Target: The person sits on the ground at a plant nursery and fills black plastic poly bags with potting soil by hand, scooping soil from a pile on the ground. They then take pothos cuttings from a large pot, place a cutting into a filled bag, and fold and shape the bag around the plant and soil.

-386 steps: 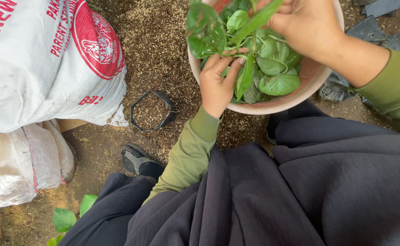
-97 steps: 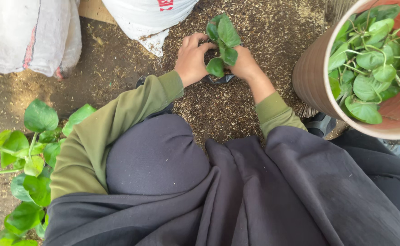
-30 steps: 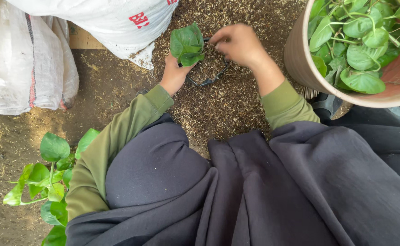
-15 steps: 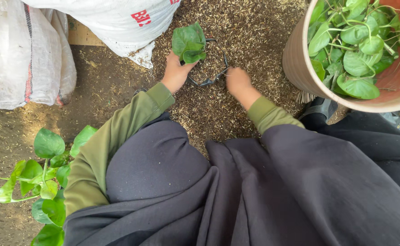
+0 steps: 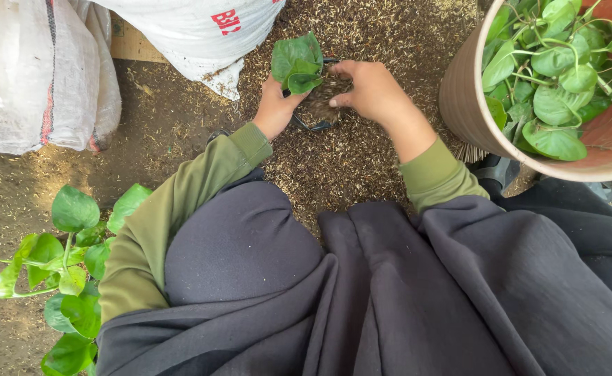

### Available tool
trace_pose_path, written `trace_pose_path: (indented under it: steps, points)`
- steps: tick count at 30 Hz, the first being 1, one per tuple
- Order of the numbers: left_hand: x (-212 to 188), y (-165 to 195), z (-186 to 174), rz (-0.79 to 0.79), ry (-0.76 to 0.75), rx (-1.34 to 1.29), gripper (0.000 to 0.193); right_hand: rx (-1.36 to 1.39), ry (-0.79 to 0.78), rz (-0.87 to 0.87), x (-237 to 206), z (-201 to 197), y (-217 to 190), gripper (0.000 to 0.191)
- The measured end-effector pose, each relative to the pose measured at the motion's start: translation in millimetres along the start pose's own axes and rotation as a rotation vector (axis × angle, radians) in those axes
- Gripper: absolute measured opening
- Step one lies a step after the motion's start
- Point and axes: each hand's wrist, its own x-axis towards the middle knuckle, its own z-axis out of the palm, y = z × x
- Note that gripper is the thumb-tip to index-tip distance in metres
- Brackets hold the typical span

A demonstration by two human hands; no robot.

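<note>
- My left hand [image 5: 276, 108] grips the near-left side of a small black pot [image 5: 314, 118], thumb side against the rim, just below the seedling's leaves.
- The seedling [image 5: 297, 63] — broad green leaves, stem upright — stands in that pot, at the left of its opening.
- My right hand [image 5: 370, 87] rests over the pot's right side, fingers curled down onto the loose husk mix [image 5: 323, 94] inside it; whether they pinch any of it I cannot tell.
- The pot sits on the husk-covered ground [image 5: 361, 153], directly ahead of my knees, between both hands.
- Both forearms wear olive-green sleeves [image 5: 173, 216]; dark cloth [image 5: 389, 292] covers my lap.
- Right of the pot, near my right wrist: a large terracotta-coloured planter [image 5: 462, 104] holding many round-leaved green cuttings [image 5: 549, 76].
- Upper left: two white woven sacks [image 5: 41, 69] — one just beyond the pot, one further left.
- Lower left: a leafy green plant [image 5: 69, 271] on bare soil, just beside my left elbow.
</note>
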Motion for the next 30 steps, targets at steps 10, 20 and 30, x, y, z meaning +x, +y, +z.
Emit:
trace_pose_path:
  steps: [10,20,30]
  points:
    - [-6,-3,1,-0.025,0.008,-0.030,0.039,-0.239,0.304,-0.003,-5,85,4,0.045]
    - [-11,-3,0,0.076,0.021,0.290,0.046,0.107,0.080,0.238,14,5,15,0.029]
    - [-18,29,-6,0.193,-0.008,0.636,0.038,-0.492,-0.221,0.620,-12,75,27,0.084]
